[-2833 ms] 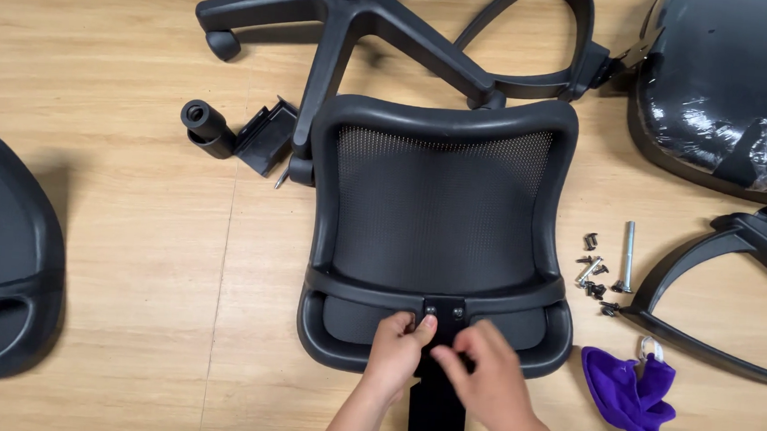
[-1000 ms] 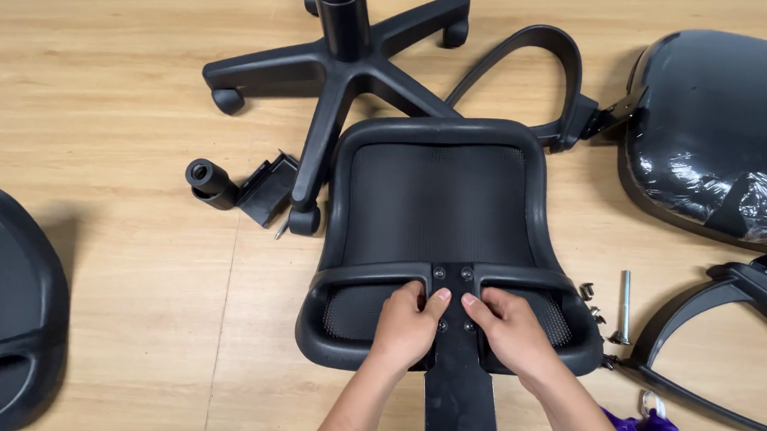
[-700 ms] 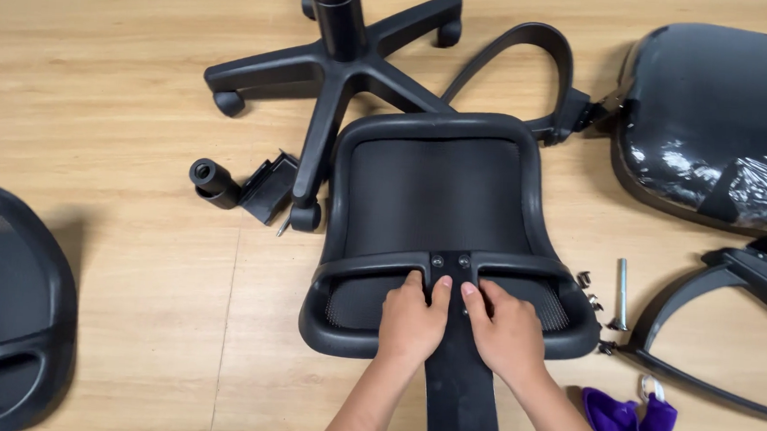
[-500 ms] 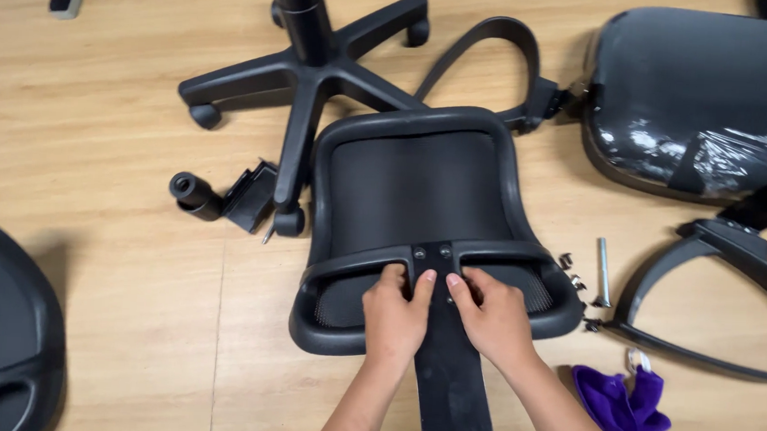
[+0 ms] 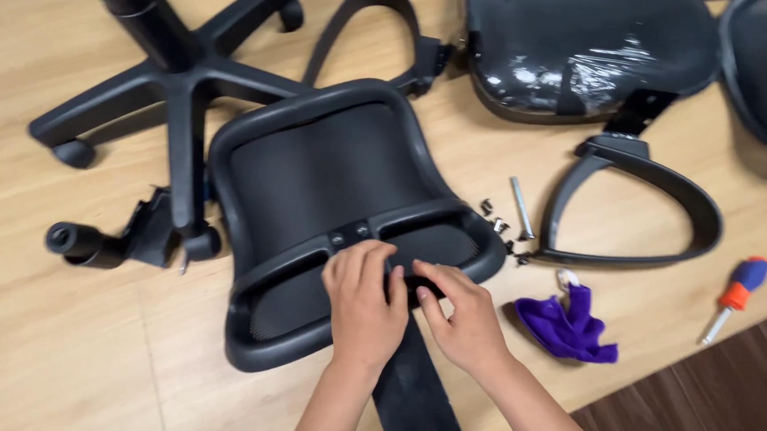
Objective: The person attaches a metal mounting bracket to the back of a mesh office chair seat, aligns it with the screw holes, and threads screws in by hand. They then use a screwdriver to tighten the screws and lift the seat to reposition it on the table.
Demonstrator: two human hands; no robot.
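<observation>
Pressing both hands on mesh backrest mid-tabletop: our left hand flat over bracket, right hand fingertips pinching its top. Screws lie loose beside, screwdriver untouched near right edge; fastening apparently undone.

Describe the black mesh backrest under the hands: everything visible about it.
The mesh backrest lies flat on the light wooden surface, turned slightly askew. It has a rounded black plastic frame around dark mesh, and a curved crossbar low down with two small fastener holes at its middle. A flat black bracket runs from that crossbar toward the person. The left hand rests on the crossbar's middle; the right hand touches beside it. The chair base lies alongside its left edge.
</observation>
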